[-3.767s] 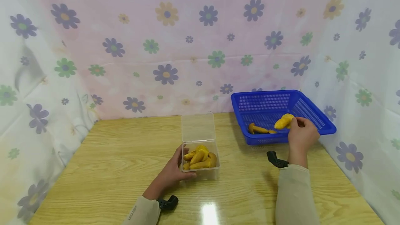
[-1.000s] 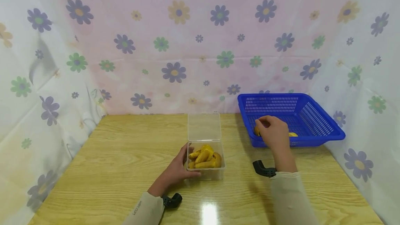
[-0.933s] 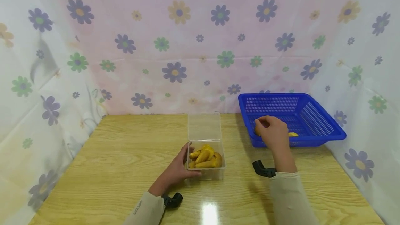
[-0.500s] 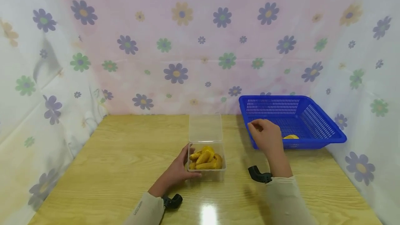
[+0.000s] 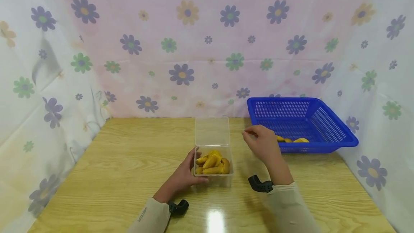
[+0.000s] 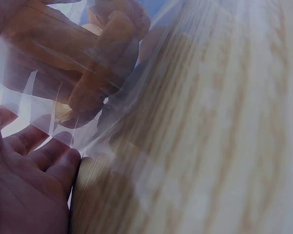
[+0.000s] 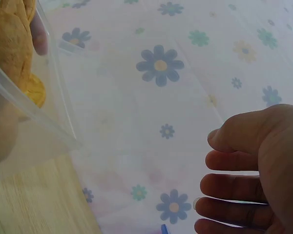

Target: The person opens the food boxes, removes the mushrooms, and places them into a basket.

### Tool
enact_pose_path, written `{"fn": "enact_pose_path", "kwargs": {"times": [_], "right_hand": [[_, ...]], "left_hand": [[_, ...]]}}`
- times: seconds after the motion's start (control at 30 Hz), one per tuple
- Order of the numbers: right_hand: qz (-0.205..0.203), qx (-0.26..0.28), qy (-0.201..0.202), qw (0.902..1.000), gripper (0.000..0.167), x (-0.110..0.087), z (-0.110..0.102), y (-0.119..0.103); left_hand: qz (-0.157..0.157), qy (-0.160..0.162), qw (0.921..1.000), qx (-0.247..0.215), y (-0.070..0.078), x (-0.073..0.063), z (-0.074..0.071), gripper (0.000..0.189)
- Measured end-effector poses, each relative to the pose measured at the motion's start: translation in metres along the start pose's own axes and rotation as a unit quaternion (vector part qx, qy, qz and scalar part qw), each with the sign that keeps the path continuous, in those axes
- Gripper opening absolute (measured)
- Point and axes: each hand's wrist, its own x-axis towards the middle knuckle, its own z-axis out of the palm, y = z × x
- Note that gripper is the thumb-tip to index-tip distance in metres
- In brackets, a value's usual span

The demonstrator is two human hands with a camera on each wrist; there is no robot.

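Wood-grain surface [image 5: 139,143]: your left hand [image 5: 182,175] grips the clear plastic box [image 5: 212,144] of yellow-brown mushroom-like pieces [image 5: 211,163]; right hand [image 5: 263,143], fingers extended, seems empty beside the far-right blue perforated basket [image 5: 305,125]. Likely filling; next, fetch another.

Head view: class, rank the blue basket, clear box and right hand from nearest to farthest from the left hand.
1. Clear box, held by the left hand.
2. Right hand, right of the box.
3. Blue basket, farther right, partly behind that hand.

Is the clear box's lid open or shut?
Open: the head view shows the lid tipped back behind the clear box, leaving the yellow pieces inside uncovered.
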Motion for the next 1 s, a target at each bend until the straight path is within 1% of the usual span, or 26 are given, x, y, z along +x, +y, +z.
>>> {"fn": "enact_pose_path", "kwargs": {"times": [0.07,0.3,0.53,0.67,0.87,1.0], "right_hand": [[-0.005,0.002,-0.007,1.0,0.021,-0.001,0.003,-0.001],[-0.049,-0.019,-0.012,0.9985,0.017,-0.004,0.015,-0.009],[-0.055,-0.018,-0.041,0.9975,0.019,-0.007,0.027,-0.015],[-0.058,-0.019,-0.059,0.9964,0.02,-0.008,0.031,-0.02],[-0.081,-0.034,-0.073,0.9934,0.019,-0.008,0.038,-0.025],[-0.084,-0.038,-0.106,0.9901,0.022,-0.009,0.041,-0.028]], "left_hand": [[-0.001,0.001,1.0,0.003,0.001,0.0,0.0,0.117],[-0.007,-0.003,1.0,-0.004,-0.003,-0.001,0.0,0.116],[-0.012,-0.003,0.9999,-0.009,-0.002,-0.002,0.001,0.116],[-0.009,0.001,0.9999,-0.009,0.0,-0.002,0.001,0.116],[-0.008,0.003,1.0,-0.004,0.0,-0.001,0.0,0.117],[-0.006,0.003,1.0,-0.003,0.0,0.0,0.0,0.117]]}}
